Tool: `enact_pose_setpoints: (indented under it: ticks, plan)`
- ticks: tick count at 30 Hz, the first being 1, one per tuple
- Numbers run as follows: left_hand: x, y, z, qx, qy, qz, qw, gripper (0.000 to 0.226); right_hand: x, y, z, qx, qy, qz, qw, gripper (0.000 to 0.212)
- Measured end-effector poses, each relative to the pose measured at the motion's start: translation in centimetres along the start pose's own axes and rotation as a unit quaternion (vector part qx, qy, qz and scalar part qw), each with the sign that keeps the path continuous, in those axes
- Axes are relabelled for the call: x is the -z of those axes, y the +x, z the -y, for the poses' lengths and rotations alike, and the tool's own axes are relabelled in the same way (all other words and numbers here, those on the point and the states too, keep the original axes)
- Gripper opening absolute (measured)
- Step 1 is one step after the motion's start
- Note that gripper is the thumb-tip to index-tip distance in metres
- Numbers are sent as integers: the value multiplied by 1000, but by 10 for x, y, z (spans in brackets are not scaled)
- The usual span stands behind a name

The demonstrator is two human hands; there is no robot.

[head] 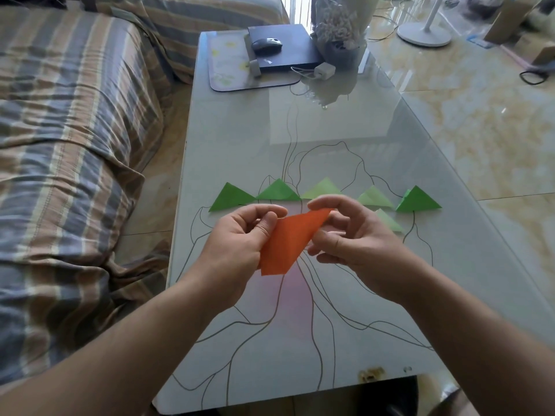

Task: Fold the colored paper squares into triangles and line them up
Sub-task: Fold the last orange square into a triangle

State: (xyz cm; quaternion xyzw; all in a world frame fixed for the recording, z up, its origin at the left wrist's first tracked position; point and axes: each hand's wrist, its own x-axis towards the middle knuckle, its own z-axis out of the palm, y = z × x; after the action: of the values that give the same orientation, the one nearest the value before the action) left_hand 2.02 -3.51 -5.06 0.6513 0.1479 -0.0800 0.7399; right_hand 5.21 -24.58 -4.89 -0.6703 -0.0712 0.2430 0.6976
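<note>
An orange paper (288, 244), folded over, is held in the air above the glass table (345, 163). My left hand (240, 244) pinches its left side with thumb and fingers. Its upper right corner is pinched by my right hand (351, 235). Behind the hands, several green folded triangles lie in a row: a dark green triangle (229, 197) at the left end, another dark green triangle (279, 191), a pale green triangle (322, 188), a second pale triangle (374, 197) and a dark one (417, 201) at the right end. One more pale green triangle (389, 222) lies just below the row, partly hidden by my right hand.
At the table's far end sit a black laptop (285, 49) with a mouse (266, 44), a mouse pad (231, 67), a white charger (323, 69) and a wrapped bouquet (339, 28). A striped sofa (66, 145) runs along the left. A fan base (423, 34) stands on the tiled floor.
</note>
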Motion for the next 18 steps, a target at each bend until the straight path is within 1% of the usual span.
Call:
enact_pose_setpoints:
  ticks: [3, 5, 8, 12, 13, 15, 18]
  plan:
    - [0, -2, -1, -29, 57, -15, 998, 11, 0, -1, 5, -15, 44, 13, 999, 26]
    - [1, -3, -1, -47, 77, -27, 996, 10, 0, -2, 8, -21, 27, 18, 999, 28]
    - [2, -1, -2, -61, 89, -41, 993, 8, -3, -2, 7, -29, -16, 27, 999, 23]
    - [1, 1, -1, -58, 75, -41, 995, 8, -7, -2, 2, -25, -21, 15, 999, 6]
    - [1, 1, -1, -55, 69, -37, 995, 8, -7, -2, 1, -21, -21, 11, 1000, 8]
    - [1, 1, 0, -47, 57, -28, 997, 8, -7, -1, -1, -17, -21, 0, 1000, 22]
    - [0, 1, 0, -44, 47, -18, 998, 9, -7, 0, -2, -14, -15, -14, 1000, 27]
